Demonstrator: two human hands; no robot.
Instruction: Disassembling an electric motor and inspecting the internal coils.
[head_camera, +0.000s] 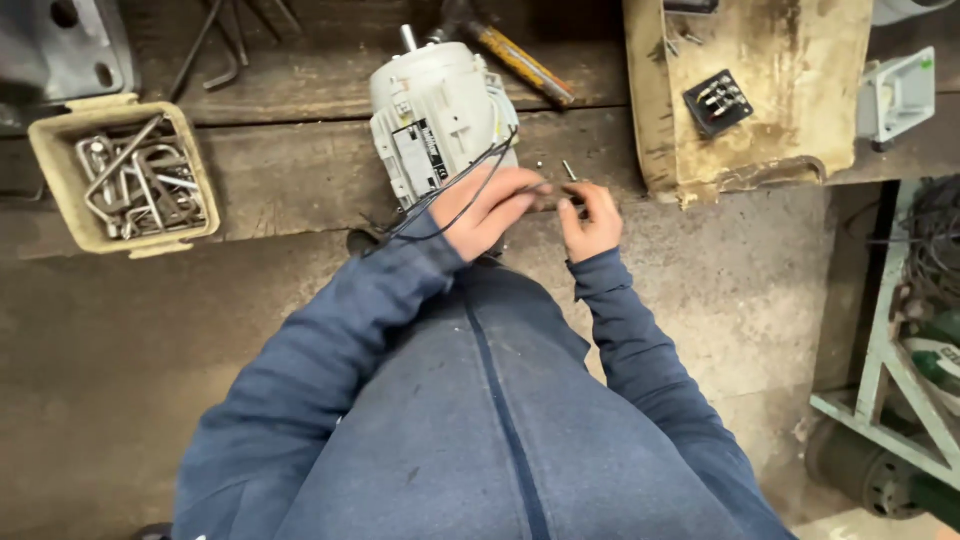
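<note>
Both hands (487, 208) (592, 222) pinch wires (470, 185) beside motor (437, 118) (pale grey).

We see a smooth, pale painted-metal motor (440, 120) on rough, worn wooden planks (290, 180); far left, dull steel hex keys (135, 180) fill a grimy plastic tub (50, 165).

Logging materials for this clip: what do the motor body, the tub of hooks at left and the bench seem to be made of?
Motor body: looks like cast metal painted pale grey, with ribbed sides and a matte coat. Tub: probably cream plastic, with thin, grimy walls; the hooks inside look like bare steel with a grey shine. Bench: seemingly dark, worn wood, with grain and plank seams visible.
</note>
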